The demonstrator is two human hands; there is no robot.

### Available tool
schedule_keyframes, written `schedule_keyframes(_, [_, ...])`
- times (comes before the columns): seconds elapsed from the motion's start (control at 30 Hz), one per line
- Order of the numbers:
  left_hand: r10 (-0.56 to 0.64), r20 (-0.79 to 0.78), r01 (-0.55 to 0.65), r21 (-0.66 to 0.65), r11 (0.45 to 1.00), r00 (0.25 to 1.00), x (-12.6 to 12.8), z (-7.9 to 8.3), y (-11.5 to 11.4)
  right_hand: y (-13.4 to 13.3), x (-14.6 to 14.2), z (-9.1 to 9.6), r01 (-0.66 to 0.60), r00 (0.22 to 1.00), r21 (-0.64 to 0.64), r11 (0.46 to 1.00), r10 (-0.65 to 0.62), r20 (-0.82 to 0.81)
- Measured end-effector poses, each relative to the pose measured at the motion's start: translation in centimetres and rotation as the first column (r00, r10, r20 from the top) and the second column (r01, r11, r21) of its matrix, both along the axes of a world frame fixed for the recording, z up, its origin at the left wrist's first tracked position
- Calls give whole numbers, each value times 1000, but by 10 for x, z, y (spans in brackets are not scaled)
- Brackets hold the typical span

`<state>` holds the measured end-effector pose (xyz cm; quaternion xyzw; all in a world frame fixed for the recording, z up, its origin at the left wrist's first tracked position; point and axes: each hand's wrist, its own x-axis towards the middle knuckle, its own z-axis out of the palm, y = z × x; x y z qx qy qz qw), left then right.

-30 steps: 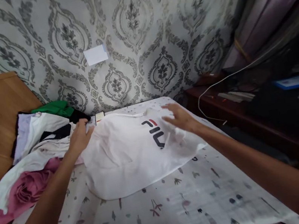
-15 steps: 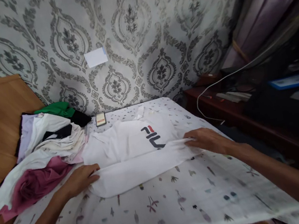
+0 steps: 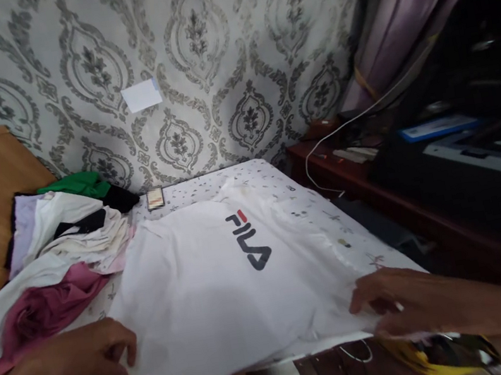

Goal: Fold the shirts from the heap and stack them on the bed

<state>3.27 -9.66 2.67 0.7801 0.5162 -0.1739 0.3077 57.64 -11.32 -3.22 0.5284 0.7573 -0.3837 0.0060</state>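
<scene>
A white T-shirt with a dark and red FILA print lies spread over the patterned white sheet in the head view. My left hand is at the shirt's near left corner, its curled fingers and thumb closed on the fabric. At the near right corner, my right hand pinches the other end, the fingers bent over the cloth. Between the hands the shirt's near edge runs along the front of the sheet.
On the left, a heap of clothes includes a rolled maroon garment. A small card-like box sits near the wall. To the right stands a dark red ledge with a white cable. A yellow item is below the front edge.
Both hands have come toward me and moved farther apart, drawing the folded-over part of the shirt out flat. The whole FILA print now shows. The view has shifted slightly.
</scene>
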Motion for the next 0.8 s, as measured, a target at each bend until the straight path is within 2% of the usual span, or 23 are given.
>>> schedule_keyframes(0.03, [-21,3,21,-64,998,1000,11,0,13,4,-3,0,6,1000,-10,1000,-6,1])
schedule_keyframes(0.1, [-51,74,58,-88,994,996,42,-2,49,18,-7,-5,78,997,96,992,-78,1])
schedule_keyframes(0.13, [-86,132,93,-48,995,987,62,-5,72,26,-9,-10,143,989,187,972,-149,18])
schedule_keyframes(0.17, [-122,209,113,53,992,970,85,-10,96,33,-10,-16,216,970,281,935,-239,52])
schedule_keyframes(0.23, [-190,318,98,284,954,929,139,-23,148,44,-13,-30,335,899,425,841,-420,123])
schedule_keyframes(0.27, [-210,331,81,363,928,920,169,-30,173,47,-15,-37,375,863,461,804,-484,143])
schedule_keyframes(0.33, [-173,242,41,468,883,955,229,-45,218,48,-19,-49,430,823,485,762,-551,136])
schedule_keyframes(0.4, [-160,207,33,510,860,965,281,-58,253,47,-22,-59,485,801,493,722,-593,79])
schedule_keyframes(0.47, [-145,176,35,513,858,974,319,-70,278,47,-24,-66,549,768,494,674,-640,20])
schedule_keyframes(0.53, [-128,142,42,492,870,982,341,-80,295,51,-25,-70,598,740,479,642,-672,-23])
schedule_keyframes(0.63, [-109,106,50,449,892,988,352,-90,309,60,-25,-71,607,741,469,642,-670,-43])
schedule_keyframes(0.73, [-97,117,38,427,904,988,353,-90,315,66,-23,-68,604,761,459,652,-642,-89])
schedule_keyframes(0.8, [-90,170,4,452,892,981,358,-85,316,66,-17,-64,641,746,449,623,-643,-173])
